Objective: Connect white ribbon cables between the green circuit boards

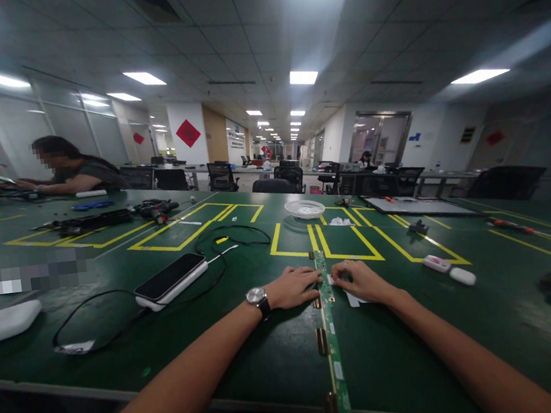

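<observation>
A long, narrow green circuit board (334, 339) with gold-coloured strips along its left side runs from the table's near edge away from me. My left hand (295, 288), with a watch on the wrist, lies across the board, its fingers stretched out and touching its left side. On the other side, my right hand (361, 281) is closed in a pinch by the board's right edge. A small white label (330, 280) shows at its fingertips; I cannot tell whether they hold it. White paper (354, 299) lies partly under the right hand. Another white label (338, 370) sits on the board nearer to me.
A phone (170, 277) rests on a white block at left, with black cables around it. Ahead are a white plastic basket (304, 210) and crumpled white paper (341, 221). Two small white-and-pink items (436, 264) lie at right. Another person (77, 169) sits at far left.
</observation>
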Motion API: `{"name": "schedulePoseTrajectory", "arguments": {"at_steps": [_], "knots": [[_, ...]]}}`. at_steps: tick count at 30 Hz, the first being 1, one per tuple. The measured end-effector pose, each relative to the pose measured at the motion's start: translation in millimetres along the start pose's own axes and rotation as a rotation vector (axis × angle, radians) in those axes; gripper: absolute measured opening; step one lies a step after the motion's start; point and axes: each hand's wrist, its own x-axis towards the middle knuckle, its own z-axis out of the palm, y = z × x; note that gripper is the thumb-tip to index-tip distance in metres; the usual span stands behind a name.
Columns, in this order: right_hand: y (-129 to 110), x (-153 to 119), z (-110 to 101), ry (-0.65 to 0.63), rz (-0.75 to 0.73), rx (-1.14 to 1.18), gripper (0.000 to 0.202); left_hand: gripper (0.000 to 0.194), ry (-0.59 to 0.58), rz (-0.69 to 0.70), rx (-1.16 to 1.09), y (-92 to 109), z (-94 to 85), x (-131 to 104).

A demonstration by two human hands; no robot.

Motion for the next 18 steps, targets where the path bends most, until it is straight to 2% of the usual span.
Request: {"name": "schedulePoseTrajectory", "arguments": {"at_steps": [4, 7, 10, 12, 15, 18], "knots": [[-5, 2, -4, 0.015, -0.025, 0.043, 0.012, 0.033, 0.024, -0.002, -0.012, 2, -4.1, -1], [-15, 9, -3, 0.044, -0.053, 0.086, 0.022, 0.033, 0.119, -0.036, -0.014, 2, -9.7, -2], [-21, 16, 0, -0.059, -0.105, 0.087, 0.033, 0.033, 0.251, -0.085, 0.013, -2, -15.6, -3], [-18, 17, 0, -0.116, -0.106, 0.060, 0.037, 0.031, 0.298, -0.112, 0.045, -5, -18.5, -5], [0, 10, -2, -0.092, 0.083, -0.088, 0.045, 0.030, 0.305, -0.149, 0.109, -8, -19.7, -7], [22, -2, -4, -0.052, 0.442, -0.301, 0.051, 0.032, 0.299, -0.180, 0.163, -8, -18.1, -7]]}}
